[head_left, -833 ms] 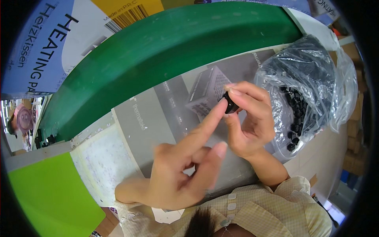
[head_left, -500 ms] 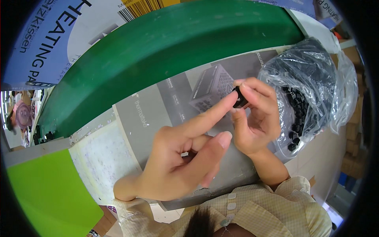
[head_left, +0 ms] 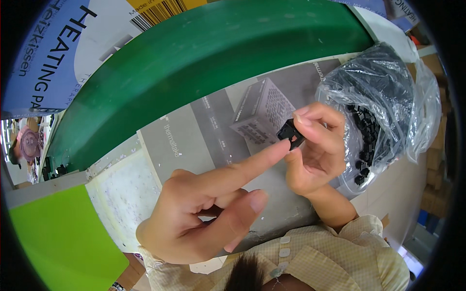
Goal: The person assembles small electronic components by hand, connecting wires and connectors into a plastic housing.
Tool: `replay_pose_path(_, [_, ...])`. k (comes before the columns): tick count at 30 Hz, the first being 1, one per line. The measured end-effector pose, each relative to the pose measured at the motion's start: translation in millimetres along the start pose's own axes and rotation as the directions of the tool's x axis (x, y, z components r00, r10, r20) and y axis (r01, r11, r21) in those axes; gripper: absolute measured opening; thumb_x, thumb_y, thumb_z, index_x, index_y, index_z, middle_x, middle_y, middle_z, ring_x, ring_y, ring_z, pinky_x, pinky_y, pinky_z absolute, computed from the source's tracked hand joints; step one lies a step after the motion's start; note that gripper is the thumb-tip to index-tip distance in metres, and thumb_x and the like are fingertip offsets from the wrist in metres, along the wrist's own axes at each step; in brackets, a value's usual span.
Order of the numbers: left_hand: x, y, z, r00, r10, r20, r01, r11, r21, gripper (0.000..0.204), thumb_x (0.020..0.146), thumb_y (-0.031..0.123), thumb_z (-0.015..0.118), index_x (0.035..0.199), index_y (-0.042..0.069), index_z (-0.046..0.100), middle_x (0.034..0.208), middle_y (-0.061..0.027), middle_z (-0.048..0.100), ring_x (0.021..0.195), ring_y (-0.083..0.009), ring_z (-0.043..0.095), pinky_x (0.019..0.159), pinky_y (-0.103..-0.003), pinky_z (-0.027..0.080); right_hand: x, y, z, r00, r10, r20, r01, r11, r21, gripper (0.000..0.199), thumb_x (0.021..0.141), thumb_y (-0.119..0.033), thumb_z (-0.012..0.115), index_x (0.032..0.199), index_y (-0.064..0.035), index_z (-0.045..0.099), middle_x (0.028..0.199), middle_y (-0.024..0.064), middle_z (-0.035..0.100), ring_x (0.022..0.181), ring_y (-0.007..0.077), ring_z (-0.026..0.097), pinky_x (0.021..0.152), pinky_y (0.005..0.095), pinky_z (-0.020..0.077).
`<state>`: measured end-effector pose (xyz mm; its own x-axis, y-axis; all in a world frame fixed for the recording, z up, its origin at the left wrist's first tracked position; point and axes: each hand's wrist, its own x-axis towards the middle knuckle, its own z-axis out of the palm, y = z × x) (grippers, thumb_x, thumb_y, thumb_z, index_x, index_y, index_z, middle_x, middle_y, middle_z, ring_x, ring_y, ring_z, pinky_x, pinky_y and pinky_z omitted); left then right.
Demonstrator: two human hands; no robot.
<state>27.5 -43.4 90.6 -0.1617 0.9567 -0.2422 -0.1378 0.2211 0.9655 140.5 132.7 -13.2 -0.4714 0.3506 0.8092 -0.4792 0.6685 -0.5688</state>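
Observation:
A small black plastic part (head_left: 290, 134), box-shaped with an opening in its face, is pinched between the thumb and fingers of my right hand (head_left: 318, 150) above the grey printed cardboard. My left hand (head_left: 208, 208) holds nothing. Its index finger is stretched out, with the tip at the lower edge of the black part and seemingly touching it. The left thumb stands apart and the other fingers are loosely curled. Right of my right hand lies a clear plastic bag (head_left: 388, 92) with several similar black parts (head_left: 364, 136) inside.
Grey printed cardboard (head_left: 189, 145) covers the work surface. Behind it runs a green surface (head_left: 204, 53), with a blue and white printed box (head_left: 53, 53) at the far left. A bright green panel (head_left: 63, 228) is at the near left. Small black pieces (head_left: 59, 169) lie at the left edge.
My left hand has moved down and left, its fingertip sliding to the part's lower edge. The black part sits slightly lower and is turned, so more of its face shows.

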Motion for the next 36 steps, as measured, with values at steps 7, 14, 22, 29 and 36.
replay_pose_path(7, [6,-3,3,0.994,-0.055,-0.097,0.051,0.998,-0.046,0.047,0.101,0.011,0.048,0.144,-0.006,0.043,0.051,0.0000,0.057,0.044,-0.0037,0.050,0.049,-0.018,0.038,1,7,-2,0.995,-0.102,0.016,0.102,0.995,-0.018,0.043,0.075,0.015,0.070,0.115,0.0017,0.066,0.113,0.0217,0.057,0.067,0.0117,0.059,0.056,0.0212,0.0476])
replay_pose_path(14, [19,-8,5,0.992,-0.078,-0.098,0.038,0.934,-0.356,0.051,0.091,0.008,0.053,0.139,-0.010,0.047,0.045,0.0002,0.054,0.036,-0.0033,0.040,0.039,-0.020,0.029,-1,5,1,0.999,0.031,-0.042,-0.033,0.998,-0.050,0.040,0.073,0.012,0.075,0.112,0.0006,0.067,0.110,0.0182,0.061,0.062,0.0083,0.053,0.050,0.0186,0.0407])
replay_pose_path(22, [17,-19,8,0.828,0.318,-0.461,-0.127,0.909,0.398,0.021,0.087,0.007,0.064,0.100,-0.008,0.070,0.061,-0.0052,0.066,0.040,-0.0035,0.047,0.040,-0.019,0.030,-2,-2,-6,0.933,0.359,0.014,-0.353,0.909,0.222,0.041,0.081,0.003,0.074,0.120,0.0052,0.062,0.113,0.0166,0.061,0.069,0.0056,0.052,0.063,0.0192,0.0442])
replay_pose_path(29, [28,-31,9,0.650,0.702,-0.290,-0.222,0.541,0.811,0.028,0.079,0.000,0.076,0.106,-0.004,0.069,0.106,-0.0125,0.074,0.054,-0.0082,0.063,0.046,-0.021,0.042,3,-6,-2,0.948,0.279,0.152,-0.316,0.881,0.352,0.040,0.081,0.004,0.072,0.119,0.0087,0.062,0.112,0.0209,0.067,0.065,0.0067,0.054,0.059,0.0199,0.0451])
replay_pose_path(36, [38,-35,-10,0.803,0.593,-0.056,-0.334,0.526,0.782,0.050,0.081,0.005,0.075,0.128,-0.002,0.061,0.105,-0.0123,0.074,0.063,-0.0201,0.070,0.057,-0.026,0.053,-4,-3,-3,0.942,0.298,0.155,-0.336,0.852,0.401,0.055,0.083,0.002,0.071,0.132,0.0097,0.047,0.112,0.0211,0.067,0.069,0.0068,0.060,0.061,0.0192,0.0466])
